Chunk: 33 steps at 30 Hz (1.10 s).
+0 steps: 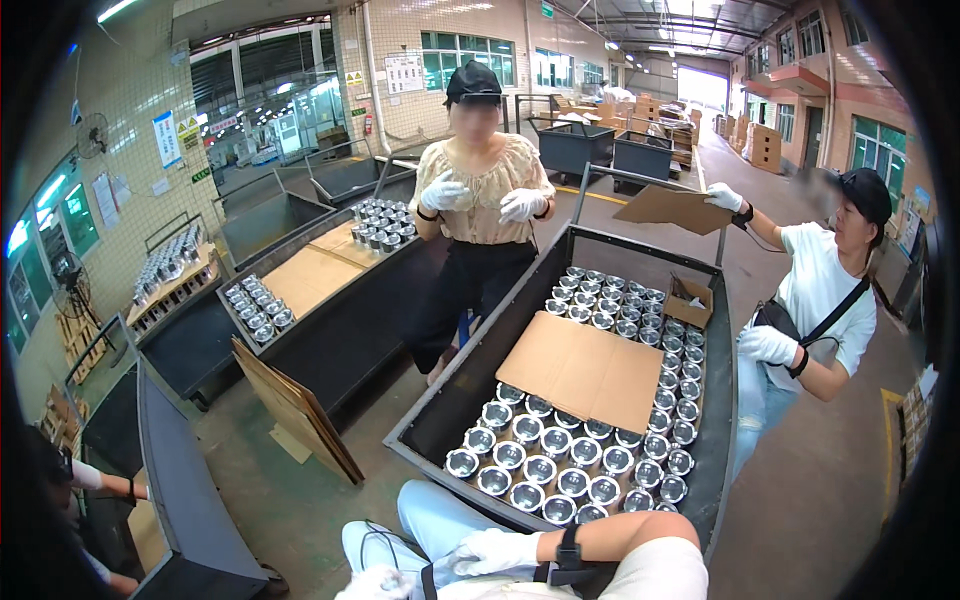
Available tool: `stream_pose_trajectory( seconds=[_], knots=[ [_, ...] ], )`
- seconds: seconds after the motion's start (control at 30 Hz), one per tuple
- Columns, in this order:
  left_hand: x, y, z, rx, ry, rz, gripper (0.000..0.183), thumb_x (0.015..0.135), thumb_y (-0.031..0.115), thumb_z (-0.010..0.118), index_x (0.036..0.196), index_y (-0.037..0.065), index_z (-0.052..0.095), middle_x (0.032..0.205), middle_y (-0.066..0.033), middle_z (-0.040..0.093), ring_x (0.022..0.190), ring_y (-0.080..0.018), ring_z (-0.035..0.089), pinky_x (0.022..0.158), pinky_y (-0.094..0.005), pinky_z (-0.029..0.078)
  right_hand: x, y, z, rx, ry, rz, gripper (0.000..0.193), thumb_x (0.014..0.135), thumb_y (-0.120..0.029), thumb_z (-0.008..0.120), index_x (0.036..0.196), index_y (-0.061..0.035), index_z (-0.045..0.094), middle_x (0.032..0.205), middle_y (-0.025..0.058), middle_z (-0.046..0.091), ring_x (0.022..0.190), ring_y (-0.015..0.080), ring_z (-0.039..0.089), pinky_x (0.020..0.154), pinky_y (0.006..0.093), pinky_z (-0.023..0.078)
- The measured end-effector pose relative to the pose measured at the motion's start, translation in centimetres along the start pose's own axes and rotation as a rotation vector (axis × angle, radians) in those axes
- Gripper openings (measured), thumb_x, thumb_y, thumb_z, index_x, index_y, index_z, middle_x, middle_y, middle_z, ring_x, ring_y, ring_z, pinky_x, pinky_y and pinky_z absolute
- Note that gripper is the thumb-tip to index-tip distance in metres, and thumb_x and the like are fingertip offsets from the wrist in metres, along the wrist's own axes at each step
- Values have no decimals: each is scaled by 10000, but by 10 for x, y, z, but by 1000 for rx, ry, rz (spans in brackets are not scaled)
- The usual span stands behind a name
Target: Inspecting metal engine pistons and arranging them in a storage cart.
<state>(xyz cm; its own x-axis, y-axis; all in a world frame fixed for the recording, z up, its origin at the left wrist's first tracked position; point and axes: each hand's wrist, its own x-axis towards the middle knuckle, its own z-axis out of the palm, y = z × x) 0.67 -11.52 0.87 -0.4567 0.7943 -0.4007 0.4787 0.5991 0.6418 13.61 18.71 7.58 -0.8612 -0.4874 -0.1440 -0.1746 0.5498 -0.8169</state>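
Note:
My right hand (492, 552), in a white glove, is low over my light blue trousers, fingers loosely stretched and nothing visible in them. My left hand (378, 583), gloved too, is cut by the lower edge; its fingers are not clear. A thin black cable (376, 540) loops beside it. Just ahead stands a dark metal cart (425, 425) with rows of shiny, round, cup-like metal parts (540, 468). A brown cardboard sheet (585, 365) lies over the middle rows. Neither of my hands touches the cart's parts.
A person at right holds a cardboard piece (675, 208) over the cart's far end, near a small open box (688, 302). Another person stands across the cart. Cardboard sheets (295, 410) lean against a second loaded cart (330, 335). At lower left, a person reaches into another cart (190, 480).

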Motion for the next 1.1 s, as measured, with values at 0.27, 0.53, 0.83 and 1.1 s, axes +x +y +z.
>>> stream_pose_trajectory(
  seconds=[0.27, 0.53, 0.83, 1.1],
  knots=[
    [18, 34, -17, 2, 95, -115, 609, 836, 396, 601, 1371, 195, 390, 1365, -182, 426, 1277, -361, 379, 1065, -431, 293, -78, 15, -7, -260, -100, 463, 322, 843, -289, 518, 958, -7, 621, 865, 205, 648, 782, 371, 640, 689, 443, 514],
    [33, 39, -34, 12, 118, -139, 563, 837, 381, 594, 1333, 186, 413, 1330, -182, 445, 1247, -358, 400, 1042, -431, 309, -131, 24, 22, -103, -317, 639, 277, 815, -245, 524, 929, -15, 630, 788, 181, 655, 711, 325, 652, 644, 420, 519],
    [51, 41, -41, 10, 122, -137, 511, 839, 365, 587, 1289, 175, 438, 1290, -181, 465, 1213, -353, 423, 1017, -432, 328, -99, 26, 0, -57, -150, 640, 271, 811, -242, 525, 919, -18, 632, 774, 173, 653, 696, 315, 650, 632, 415, 517],
    [54, 37, -40, 3, 136, -136, 466, 840, 351, 580, 1251, 166, 461, 1254, -181, 484, 1184, -349, 444, 995, -432, 344, -79, 30, -8, -6, -118, 643, 265, 808, -239, 526, 911, -20, 635, 762, 166, 652, 682, 306, 648, 621, 410, 516]
  ],
)
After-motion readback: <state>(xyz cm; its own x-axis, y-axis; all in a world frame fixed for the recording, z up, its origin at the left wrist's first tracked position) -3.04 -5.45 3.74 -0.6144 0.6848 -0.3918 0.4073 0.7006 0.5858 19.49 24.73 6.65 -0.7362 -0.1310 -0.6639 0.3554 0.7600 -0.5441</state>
